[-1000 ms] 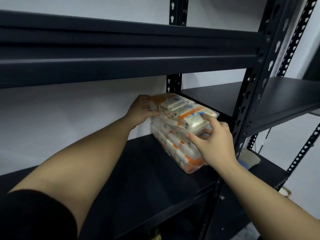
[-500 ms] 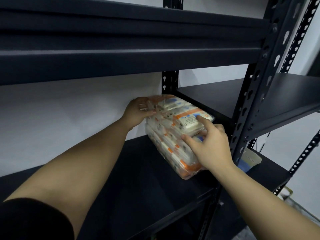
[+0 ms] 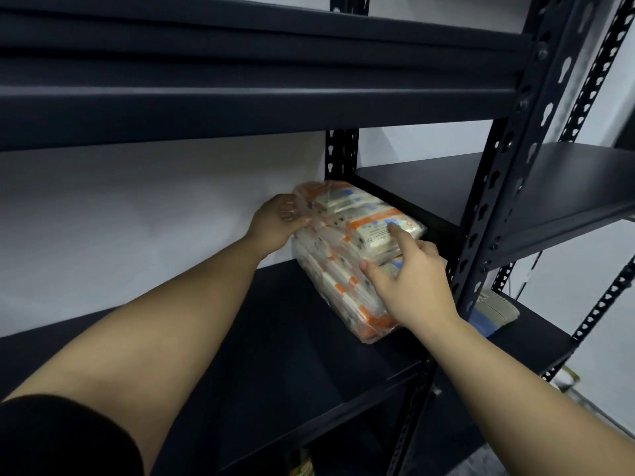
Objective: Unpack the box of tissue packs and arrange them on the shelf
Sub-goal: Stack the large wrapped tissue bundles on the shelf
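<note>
On the black shelf, toward its right end and close against the perforated front upright, sits a bundle of tissue packs wrapped in clear film, with orange and white printing and a little blue on its top label. Left of the bundle, a bare forearm runs up from a dark sleeve at the lower left corner, and the left hand meets the bundle's far left upper corner; its fingers are curled round that corner and the thumb presses on the film, so the hand grips the wrapping there. The bundle lies on the shelf board, its long side running away toward the pale wall behind, and its near end is tilted slightly toward the camera. To the right of the bundle's middle, the right hand rests on its near right side: the forefinger is stretched out flat on the top label, the thumb is spread and touches the front face, and the other fingers are folded loosely against the right edge. Beyond the upright, to the bundle's right and lower down, another pack in blue and pale wrapping lies on a neighbouring shelf, partly hidden by the upright. Above the bundle runs the dark beam of the upper shelf.
</note>
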Available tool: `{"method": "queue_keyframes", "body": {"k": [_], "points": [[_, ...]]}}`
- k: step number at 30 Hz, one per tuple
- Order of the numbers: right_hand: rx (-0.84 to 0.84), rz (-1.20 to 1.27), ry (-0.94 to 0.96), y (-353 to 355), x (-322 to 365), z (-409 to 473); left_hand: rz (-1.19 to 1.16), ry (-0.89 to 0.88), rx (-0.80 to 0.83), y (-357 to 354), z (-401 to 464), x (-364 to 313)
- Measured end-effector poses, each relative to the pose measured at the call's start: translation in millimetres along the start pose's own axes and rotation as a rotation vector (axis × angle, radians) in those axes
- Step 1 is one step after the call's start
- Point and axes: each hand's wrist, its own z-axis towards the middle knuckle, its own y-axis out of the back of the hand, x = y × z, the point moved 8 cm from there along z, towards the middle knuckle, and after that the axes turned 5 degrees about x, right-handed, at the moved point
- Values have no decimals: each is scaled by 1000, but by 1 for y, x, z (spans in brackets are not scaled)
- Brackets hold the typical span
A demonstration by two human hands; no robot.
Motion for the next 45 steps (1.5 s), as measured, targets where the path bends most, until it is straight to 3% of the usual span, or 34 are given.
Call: {"method": "queue_keyframes", "body": {"k": [9,17,27,35,45], "points": [[20,-17,16,-4,-5,-28,36,43,85,-14,-62,12],[-36,-106,154,-16,4,-75,149,104,161,-20,-151,30],[230,-168,142,-73,23,-144,462,139,244,6,-293,41],[503,-200,207,-133,40,-201,587,156,115,43,-381,44],[342,-93,437,-143,58,-249,601,71,-66,49,-459,28]]}}
